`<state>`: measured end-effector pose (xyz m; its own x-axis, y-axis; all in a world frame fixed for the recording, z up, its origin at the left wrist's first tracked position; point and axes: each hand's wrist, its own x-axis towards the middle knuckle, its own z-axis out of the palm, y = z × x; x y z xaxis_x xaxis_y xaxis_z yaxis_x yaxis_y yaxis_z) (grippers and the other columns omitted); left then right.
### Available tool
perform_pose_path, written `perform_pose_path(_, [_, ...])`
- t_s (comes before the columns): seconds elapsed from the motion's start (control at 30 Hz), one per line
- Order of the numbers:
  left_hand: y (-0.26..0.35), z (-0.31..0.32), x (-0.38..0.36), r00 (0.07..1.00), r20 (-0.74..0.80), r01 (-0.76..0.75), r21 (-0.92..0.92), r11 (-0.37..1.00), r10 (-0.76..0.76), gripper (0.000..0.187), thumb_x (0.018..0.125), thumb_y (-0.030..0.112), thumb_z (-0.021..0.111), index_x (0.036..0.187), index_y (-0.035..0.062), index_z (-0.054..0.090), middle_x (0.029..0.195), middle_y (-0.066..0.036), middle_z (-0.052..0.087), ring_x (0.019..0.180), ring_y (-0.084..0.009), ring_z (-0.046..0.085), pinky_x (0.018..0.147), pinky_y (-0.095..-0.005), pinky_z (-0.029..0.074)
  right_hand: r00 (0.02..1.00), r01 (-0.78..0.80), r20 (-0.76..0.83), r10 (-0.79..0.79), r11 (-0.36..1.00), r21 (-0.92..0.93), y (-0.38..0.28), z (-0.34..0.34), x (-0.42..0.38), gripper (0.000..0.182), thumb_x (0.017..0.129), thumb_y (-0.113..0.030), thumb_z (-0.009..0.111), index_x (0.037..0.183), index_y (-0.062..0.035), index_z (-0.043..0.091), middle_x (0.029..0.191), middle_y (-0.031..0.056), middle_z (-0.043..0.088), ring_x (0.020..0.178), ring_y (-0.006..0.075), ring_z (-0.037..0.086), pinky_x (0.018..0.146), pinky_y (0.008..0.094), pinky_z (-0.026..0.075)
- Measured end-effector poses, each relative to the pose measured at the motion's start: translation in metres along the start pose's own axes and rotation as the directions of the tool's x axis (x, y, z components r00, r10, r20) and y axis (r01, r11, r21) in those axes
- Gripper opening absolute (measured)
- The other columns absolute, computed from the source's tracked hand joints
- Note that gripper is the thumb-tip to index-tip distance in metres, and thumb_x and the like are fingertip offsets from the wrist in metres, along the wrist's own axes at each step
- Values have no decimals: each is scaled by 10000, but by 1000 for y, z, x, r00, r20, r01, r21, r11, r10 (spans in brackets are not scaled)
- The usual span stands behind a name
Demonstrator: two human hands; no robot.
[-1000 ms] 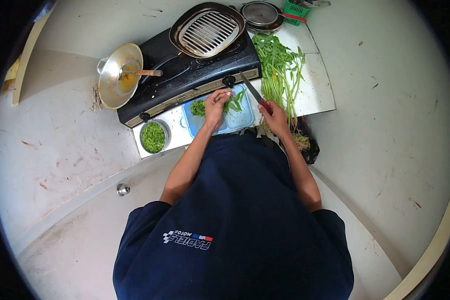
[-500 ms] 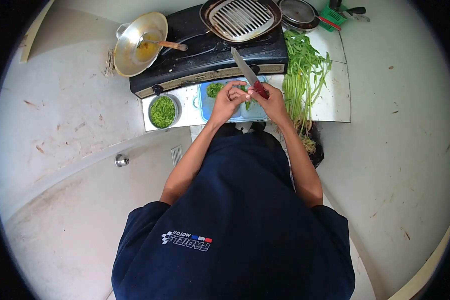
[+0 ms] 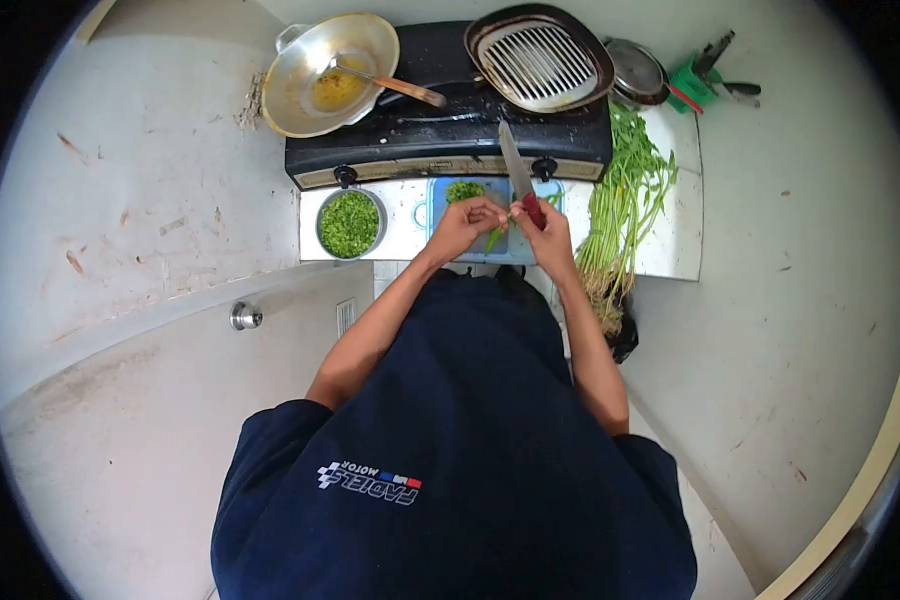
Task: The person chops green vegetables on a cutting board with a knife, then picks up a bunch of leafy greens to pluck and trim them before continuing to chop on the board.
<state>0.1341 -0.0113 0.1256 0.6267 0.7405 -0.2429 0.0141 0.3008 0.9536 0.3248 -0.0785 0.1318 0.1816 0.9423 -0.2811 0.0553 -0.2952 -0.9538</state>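
In my right hand (image 3: pixel 547 238) is a knife (image 3: pixel 516 165) with a red handle, its blade pointing up and away toward the stove. My left hand (image 3: pixel 463 226) is beside it, fingertips pinched close to the right hand's. Bits of green leaf (image 3: pixel 495 238) hang between the two hands; which fingers hold them is hard to tell. Under the hands lies a blue cutting board (image 3: pixel 437 198) with a small heap of chopped greens (image 3: pixel 464 190) near its far edge. Left of the board stands a round bowl (image 3: pixel 382 222) full of chopped greens (image 3: pixel 349 224).
Behind the board is a black stove (image 3: pixel 440 150) bearing a wok (image 3: pixel 300 90) with a wooden-handled ladle (image 3: pixel 410 91) and a grill pan (image 3: pixel 540 62). Long-stemmed greens (image 3: pixel 615 215) lie at the right, roots over the counter edge. A lidded pan (image 3: pixel 638 72) and green basket (image 3: pixel 692 85) stand beyond.
The view has shifted, so the stove, board and bowl appear lower and mostly further right. Both hands stay close together, with the knife still in the right one.
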Motion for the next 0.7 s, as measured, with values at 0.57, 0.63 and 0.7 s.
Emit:
perform_pose_path(0.57, [-21, -90, -39, 982, 182, 51, -12, 999, -48, 102, 978, 92, 700, 1025, 3, 716, 979, -58, 749, 946, -122, 701, 898, -279, 532, 984, 17, -178, -12, 1000, 22, -8, 100, -20, 234, 962, -116, 730, 1146, 24, 693, 1025, 72, 723, 963, 131, 656, 895, 288, 506])
perform_pose_path(0.63, [-24, -95, -43, 977, 212, 46, -44, 998, -36, 100, 980, 93, 699, 1035, 9, 706, 975, -47, 738, 940, -109, 690, 888, -270, 528, 982, 21, -186, -21, 1000, -1, -3, 108, -24, 232, 960, -115, 733, 1143, 21, 694, 1030, 73, 723, 961, 135, 656, 897, 290, 505])
perform_pose_path(0.7, [-28, -100, -48, 971, 231, 70, -48, 996, -58, 103, 981, 95, 698, 1041, 10, 699, 977, -43, 732, 937, -103, 684, 884, -266, 526, 980, 25, -199, -22, 1000, 13, 0, 118, -27, 258, 969, -146, 743, 1170, 7, 691, 1004, 37, 709, 918, 95, 634, 841, 260, 500])
